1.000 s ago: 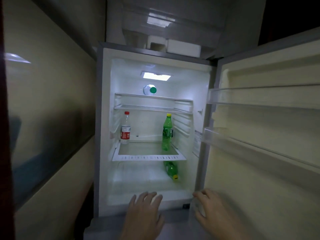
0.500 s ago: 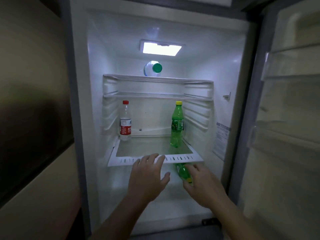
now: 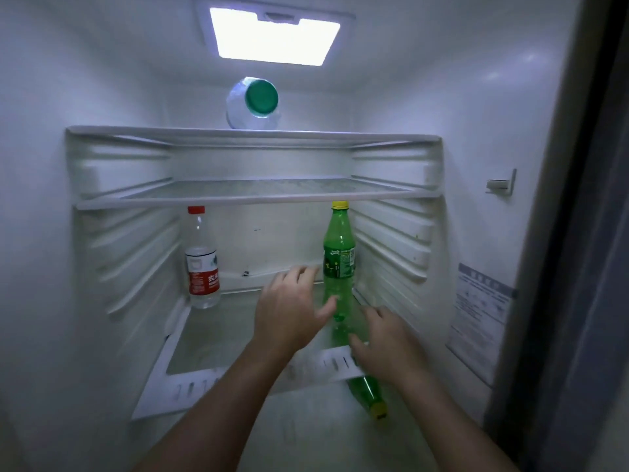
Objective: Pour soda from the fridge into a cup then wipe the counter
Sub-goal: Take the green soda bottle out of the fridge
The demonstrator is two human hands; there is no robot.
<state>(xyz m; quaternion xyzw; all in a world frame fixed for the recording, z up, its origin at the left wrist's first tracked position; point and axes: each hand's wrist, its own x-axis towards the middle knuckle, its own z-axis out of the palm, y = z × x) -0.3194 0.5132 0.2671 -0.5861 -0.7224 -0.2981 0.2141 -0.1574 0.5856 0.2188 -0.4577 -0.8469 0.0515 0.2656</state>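
Inside the lit fridge, on the lower glass shelf, an upright green soda bottle with a yellow cap stands at the right rear, close to the ribbed right wall; it looks mostly full of clear liquid behind green plastic. Left hand reaches over that shelf with fingers spread and straight, thumb tip at or just short of the bottle's lower body; contact can't be confirmed, grip not closed. Right hand sits just right of and in front of the bottle's base, fingers loosely extended, holding nothing; it covers part of the shelf's white front edge. Both hands flank the soda bottle, neither wraps it. Same shelf, left rear: a clear water bottle with red cap and red-and-white label, upright, well apart from the soda; fill level hard to read. Below the shelf, on the fridge floor at right, a second green bottle lies on its side, yellow cap pointing toward the camera, partly hidden under the shelf edge and right wrist. Top shelf: a large clear jug lies on its side, green cap facing out, centred under the ceiling light. Middle shelf carries nothing visible. Paper sticker on the right inner wall, text unreadable.
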